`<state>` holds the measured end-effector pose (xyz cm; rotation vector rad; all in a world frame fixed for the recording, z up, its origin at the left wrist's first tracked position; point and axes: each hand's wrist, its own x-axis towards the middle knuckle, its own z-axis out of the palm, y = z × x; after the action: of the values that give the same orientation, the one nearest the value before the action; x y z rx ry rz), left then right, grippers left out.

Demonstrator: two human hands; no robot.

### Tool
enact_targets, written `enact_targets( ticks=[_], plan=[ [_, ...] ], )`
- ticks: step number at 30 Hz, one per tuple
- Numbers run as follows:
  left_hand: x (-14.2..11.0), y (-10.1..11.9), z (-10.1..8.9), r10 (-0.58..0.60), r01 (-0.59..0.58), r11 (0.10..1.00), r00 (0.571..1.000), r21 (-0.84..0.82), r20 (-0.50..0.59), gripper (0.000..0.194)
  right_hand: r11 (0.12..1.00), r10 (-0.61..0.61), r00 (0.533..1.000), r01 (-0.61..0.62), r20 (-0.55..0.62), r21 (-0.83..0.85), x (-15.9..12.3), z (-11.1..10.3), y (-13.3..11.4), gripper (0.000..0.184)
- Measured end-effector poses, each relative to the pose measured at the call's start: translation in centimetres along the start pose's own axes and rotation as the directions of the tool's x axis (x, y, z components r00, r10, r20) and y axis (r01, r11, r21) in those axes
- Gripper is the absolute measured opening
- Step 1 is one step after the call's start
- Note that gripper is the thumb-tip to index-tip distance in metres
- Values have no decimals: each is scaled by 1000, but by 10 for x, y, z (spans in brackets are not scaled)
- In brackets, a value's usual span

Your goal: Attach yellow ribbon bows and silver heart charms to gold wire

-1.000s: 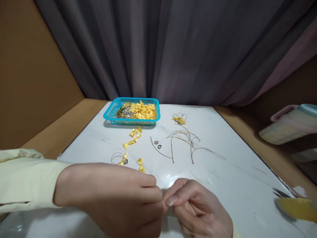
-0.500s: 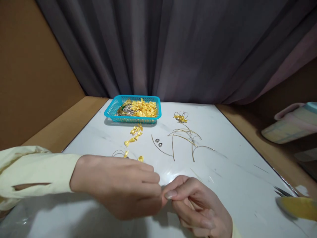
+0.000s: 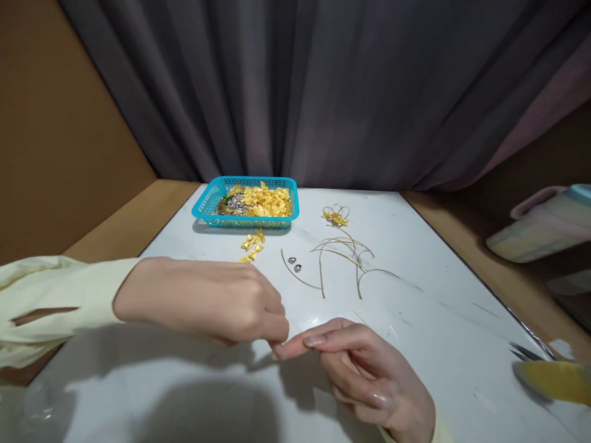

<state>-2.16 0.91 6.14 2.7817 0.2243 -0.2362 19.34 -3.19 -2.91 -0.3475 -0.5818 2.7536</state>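
My left hand reaches in from the left, knuckles up and fingers curled closed. Its fingertips meet the tip of my right index finger, and whatever they pinch is hidden. My right hand is turned palm inward, with its thumb pressed against the stretched index finger and the other fingers curled. I cannot make out anything between them. Just beyond the left hand lie yellow ribbon bows. Two small silvery beads sit past the fingertips, beside a curved gold-coloured wire.
A blue basket at the back holds yellow bows and silvery and gold-coloured pieces. More curved wires lie right of centre, with a yellow bow-and-wire piece behind them. Yellow-handled pliers or cutters lie at right, near a pale bottle.
My left hand has risen and shifted left, covering a wire loop and yellow pieces seen before. The right index finger now stretches further left, still meeting the left fingertips.
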Motion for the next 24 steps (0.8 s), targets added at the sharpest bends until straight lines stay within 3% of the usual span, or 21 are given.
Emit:
enact_targets(
  ticks=[7,11,17,24],
  plan=[
    [7,-1,4,46,-43,994,998,-98,32,31,1000,-2,1000,2,-1,24,1,2,-1,26],
    [9,0,5,62,-64,992,998,-109,-23,31,998,-14,999,12,31,58,-1,3,-4,27],
    [12,8,8,76,-69,993,995,93,-69,22,996,-33,998,28,54,84,-4,2,-4,26],
    [11,8,17,94,-83,995,970,57,-226,32,994,-82,995,78,49,71,-4,7,-6,24]
  ],
)
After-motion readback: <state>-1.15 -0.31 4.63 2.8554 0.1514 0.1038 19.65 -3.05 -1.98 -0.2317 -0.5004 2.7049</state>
